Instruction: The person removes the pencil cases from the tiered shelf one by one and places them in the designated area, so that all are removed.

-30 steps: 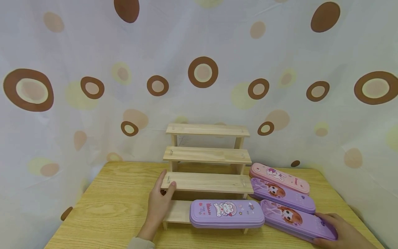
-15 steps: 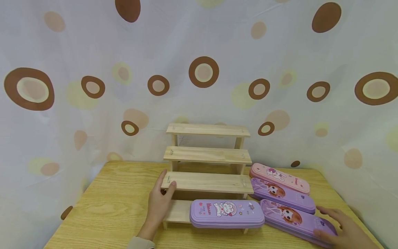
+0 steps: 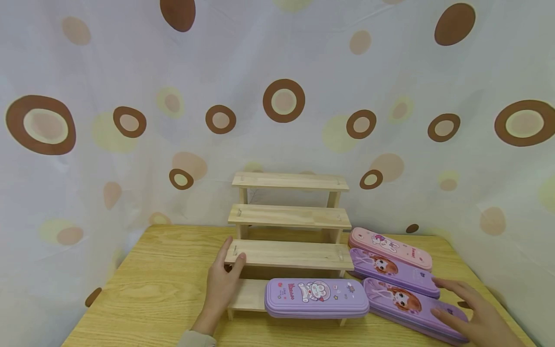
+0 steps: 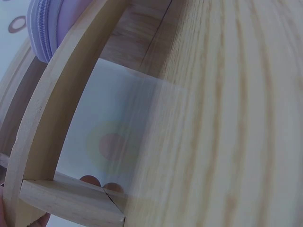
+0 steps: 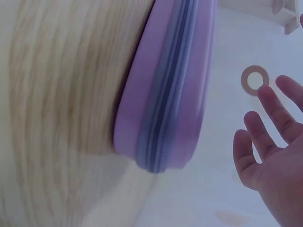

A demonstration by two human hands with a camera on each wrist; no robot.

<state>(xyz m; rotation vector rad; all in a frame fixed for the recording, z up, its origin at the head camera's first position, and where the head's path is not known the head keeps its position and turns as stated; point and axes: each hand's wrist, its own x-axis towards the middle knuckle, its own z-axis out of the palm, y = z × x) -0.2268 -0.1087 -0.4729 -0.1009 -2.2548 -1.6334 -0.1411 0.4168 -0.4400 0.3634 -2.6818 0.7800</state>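
Right hand (image 3: pixel 479 313), purple case (image 3: pixel 411 311) lengthwise toward it

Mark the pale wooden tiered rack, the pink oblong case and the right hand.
Pale wooden tiered rack (image 3: pixel 289 254): head view, bare third shelf from the top.
Pink oblong case (image 3: pixel 390 247): head view, middle of the lid.
Right hand (image 3: pixel 484 316): head view, back of the hand.

Pale ring-patterned sheeting (image 3: pixel 284 58) behind; wood-grain table (image 3: pixel 160 279) below.
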